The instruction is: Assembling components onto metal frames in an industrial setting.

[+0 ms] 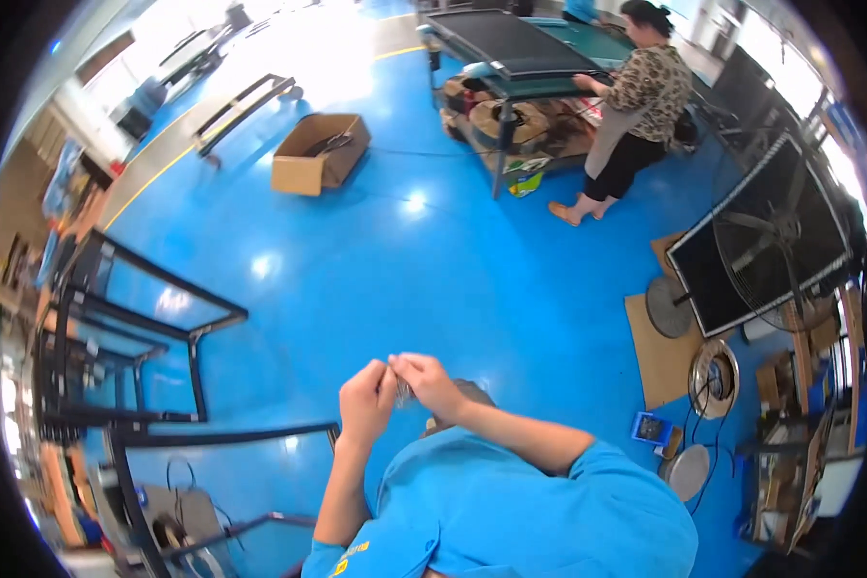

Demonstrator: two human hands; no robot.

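My left hand (368,400) and my right hand (431,385) meet in front of my chest, above the blue floor. Both are closed, fingertips pressed together at the top. Between and just under them shows a small bundle of thin, greyish strands (403,392), too small to make out its kind. Each hand seems to pinch part of it, and my fingers hide the rest. Bare forearms come up from the short sleeves of my blue shirt (530,511).
Black metal frames (154,328) stand at the left. Ahead is an open cardboard box (320,154). A person (636,106) works at a dark-topped table (511,43) farther off. To the right are a large standing fan (780,231), flat cardboard (655,356), a blue bin (651,428) and cables.
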